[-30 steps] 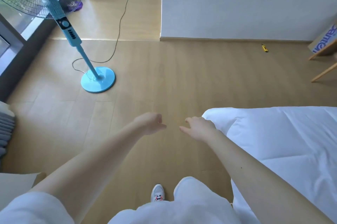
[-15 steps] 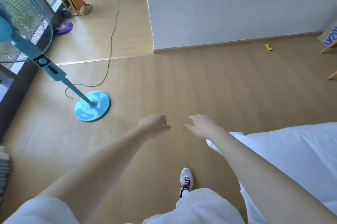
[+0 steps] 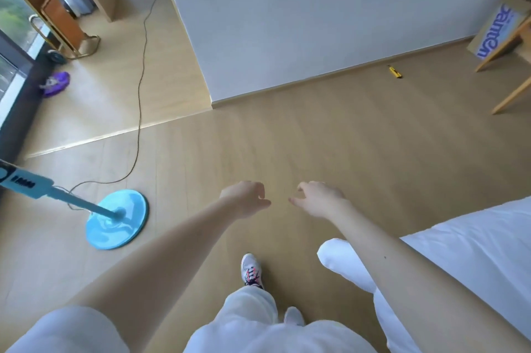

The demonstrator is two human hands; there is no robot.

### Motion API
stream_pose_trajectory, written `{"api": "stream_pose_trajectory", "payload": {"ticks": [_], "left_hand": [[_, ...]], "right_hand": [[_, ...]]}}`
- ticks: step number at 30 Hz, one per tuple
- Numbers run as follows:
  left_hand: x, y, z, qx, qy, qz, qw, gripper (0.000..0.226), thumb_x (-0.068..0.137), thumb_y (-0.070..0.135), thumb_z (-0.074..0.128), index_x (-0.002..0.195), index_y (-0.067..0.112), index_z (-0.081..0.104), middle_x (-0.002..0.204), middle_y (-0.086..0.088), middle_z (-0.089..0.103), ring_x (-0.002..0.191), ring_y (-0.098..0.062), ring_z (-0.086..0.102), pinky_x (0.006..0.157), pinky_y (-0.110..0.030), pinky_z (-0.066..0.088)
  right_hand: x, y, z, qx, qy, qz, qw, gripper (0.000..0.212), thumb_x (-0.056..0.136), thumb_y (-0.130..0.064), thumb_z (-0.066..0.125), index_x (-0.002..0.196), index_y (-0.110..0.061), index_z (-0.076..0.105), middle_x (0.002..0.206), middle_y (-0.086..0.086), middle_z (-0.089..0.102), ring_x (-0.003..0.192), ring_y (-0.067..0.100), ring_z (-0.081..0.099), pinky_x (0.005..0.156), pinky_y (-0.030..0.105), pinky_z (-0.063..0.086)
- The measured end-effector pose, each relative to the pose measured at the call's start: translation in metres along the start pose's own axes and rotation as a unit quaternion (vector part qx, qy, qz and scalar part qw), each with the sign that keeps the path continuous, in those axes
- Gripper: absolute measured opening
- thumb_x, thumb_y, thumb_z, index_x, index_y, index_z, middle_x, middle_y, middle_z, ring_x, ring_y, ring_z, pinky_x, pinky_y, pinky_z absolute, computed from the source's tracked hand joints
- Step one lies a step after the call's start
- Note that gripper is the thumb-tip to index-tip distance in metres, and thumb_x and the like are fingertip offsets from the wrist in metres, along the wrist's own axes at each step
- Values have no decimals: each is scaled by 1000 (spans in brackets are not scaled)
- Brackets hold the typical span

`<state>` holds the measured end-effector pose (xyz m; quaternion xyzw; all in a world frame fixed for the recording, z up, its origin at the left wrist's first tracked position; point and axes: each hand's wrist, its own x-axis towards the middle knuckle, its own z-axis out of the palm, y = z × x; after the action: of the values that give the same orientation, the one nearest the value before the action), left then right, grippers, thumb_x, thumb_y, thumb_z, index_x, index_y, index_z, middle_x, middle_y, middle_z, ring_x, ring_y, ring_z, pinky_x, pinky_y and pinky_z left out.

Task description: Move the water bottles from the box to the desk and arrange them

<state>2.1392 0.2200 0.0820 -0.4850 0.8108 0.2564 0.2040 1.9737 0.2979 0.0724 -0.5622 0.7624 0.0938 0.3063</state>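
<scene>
A cardboard box (image 3: 498,29) with blue lettering stands at the far right against the wall, partly behind slanted wooden legs (image 3: 505,48). No water bottles show in this view. My left hand (image 3: 247,199) and my right hand (image 3: 319,199) are stretched out in front of me over the wooden floor, close together, fingers loosely curled, holding nothing. Both are far from the box.
A blue standing fan (image 3: 117,219) is at my left, its cable (image 3: 140,88) trailing across the floor. A white bed (image 3: 474,252) fills the lower right. A yellow utility knife (image 3: 395,71) lies by the wall's baseboard. A purple object (image 3: 56,83) lies near the window.
The view has swung to the right and forward: the fan slid left and lower, the box came further into view. One foot stepped ahead. Both hands stayed empty in front.
</scene>
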Motion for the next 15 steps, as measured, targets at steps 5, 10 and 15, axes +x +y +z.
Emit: {"api": "stream_pose_trajectory", "payload": {"ticks": [5,10,15], "left_hand": [[67,20,-38,52,1,52,997,32,93,46,49,116,25,58,117,0,59,104,-21,54,76,-30,41],[137,42,-89,97,0,119,988,36,95,46,47,123,25,55,123,-1,55,113,-21,51,75,-29,39],[202,52,-149,122,-5,162,979,36,96,45,46,124,24,54,123,-1,55,115,-21,49,76,-30,38]], "right_hand": [[43,22,-30,21,8,42,999,58,98,-57,35,140,-19,43,141,4,48,130,26,43,97,38,39],[97,34,-78,36,18,92,995,57,99,-56,35,139,-17,44,141,6,49,130,26,44,99,39,38],[144,41,-129,53,31,131,990,58,99,-56,33,140,-17,44,139,5,51,127,27,47,96,40,41]]}}
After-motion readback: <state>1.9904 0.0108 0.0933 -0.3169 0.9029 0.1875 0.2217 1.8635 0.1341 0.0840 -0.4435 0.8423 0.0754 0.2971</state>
